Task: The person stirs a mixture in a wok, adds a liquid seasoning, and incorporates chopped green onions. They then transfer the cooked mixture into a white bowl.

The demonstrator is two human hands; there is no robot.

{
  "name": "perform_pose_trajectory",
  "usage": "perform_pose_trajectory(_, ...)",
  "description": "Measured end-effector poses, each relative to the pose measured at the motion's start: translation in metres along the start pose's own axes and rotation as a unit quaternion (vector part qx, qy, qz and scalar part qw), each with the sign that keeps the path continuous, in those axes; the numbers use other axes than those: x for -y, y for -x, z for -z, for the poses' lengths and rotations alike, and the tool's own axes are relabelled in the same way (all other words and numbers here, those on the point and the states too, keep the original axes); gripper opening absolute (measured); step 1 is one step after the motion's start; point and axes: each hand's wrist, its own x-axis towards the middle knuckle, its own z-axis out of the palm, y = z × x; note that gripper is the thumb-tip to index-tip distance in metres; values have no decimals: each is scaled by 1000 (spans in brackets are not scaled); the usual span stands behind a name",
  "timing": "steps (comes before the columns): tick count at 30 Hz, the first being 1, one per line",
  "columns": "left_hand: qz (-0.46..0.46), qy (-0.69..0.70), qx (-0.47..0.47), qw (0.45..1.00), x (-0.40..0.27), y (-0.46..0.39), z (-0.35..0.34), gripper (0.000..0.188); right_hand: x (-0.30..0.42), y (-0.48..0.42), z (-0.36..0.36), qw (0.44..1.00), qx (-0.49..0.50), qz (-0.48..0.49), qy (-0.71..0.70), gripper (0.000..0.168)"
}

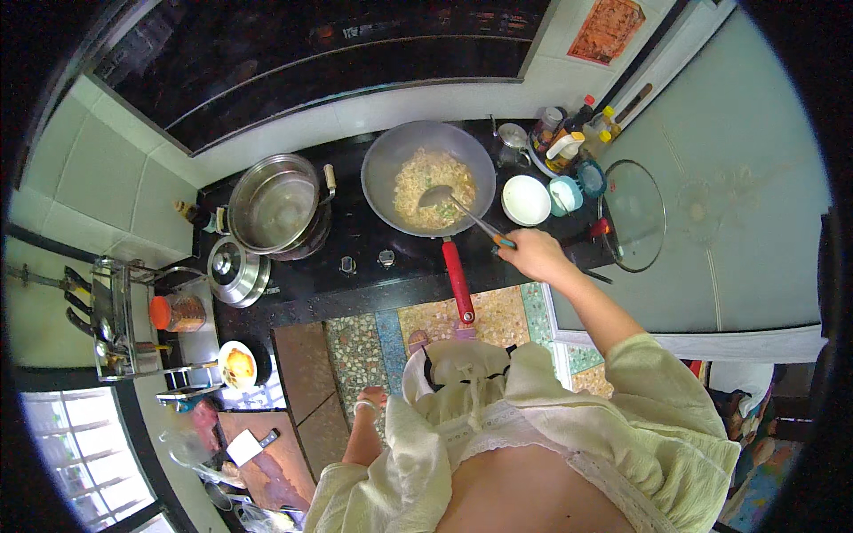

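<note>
My right hand grips the handle of a cooking turner. The turner's metal head lies on pale, grainy food flecked with green, rice or chopped noodles. That food fills the bottom of a grey wok-style pan on the black stove. A red pan handle points toward me, and no hand is on it. My left hand hangs low beside my body, away from the counter, with a pale band at the wrist. Its fingers are too foreshortened to read.
Left of the pan stands a steel pot, with a steel lid nearby. A white bowl, bottles and an upright glass lid are right. A cleaver lies on a cutting board. A plate of food sits left.
</note>
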Motion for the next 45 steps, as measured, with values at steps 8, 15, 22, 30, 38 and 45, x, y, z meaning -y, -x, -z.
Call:
perform_pose_trajectory(8, 46, 92, -21, 995, -63, 29, 8, 12, -4, 34, 21, 1000, 0, -1, -11, 31)
perform_pose_trajectory(15, 80, 118, 30, 989, -22, -14, 17, 26, -7, 21, -15, 999, 15, 25, 27, 29)
perform_pose_trajectory(22, 38, 241, 36, 969, -31, 2, 23, 21, 0, -18, -22, 995, -84, 7, -51, 30)
perform_pose_trajectory(30, -13, 315, 170, 934, -67, -9, 34, 13, 5, -58, -41, 999, -13, 14, -31, 35)
perform_pose_trajectory(38, -102, 125, -46, 986, -134, 48, -9, 8, -1, 1, 14, 999, -6, -50, -16, 35)
perform_pose_trajectory(45, -154, 195, -18, 969, -134, 46, -2, 3, 4, -25, -23, 996, -18, -44, -76, 35)
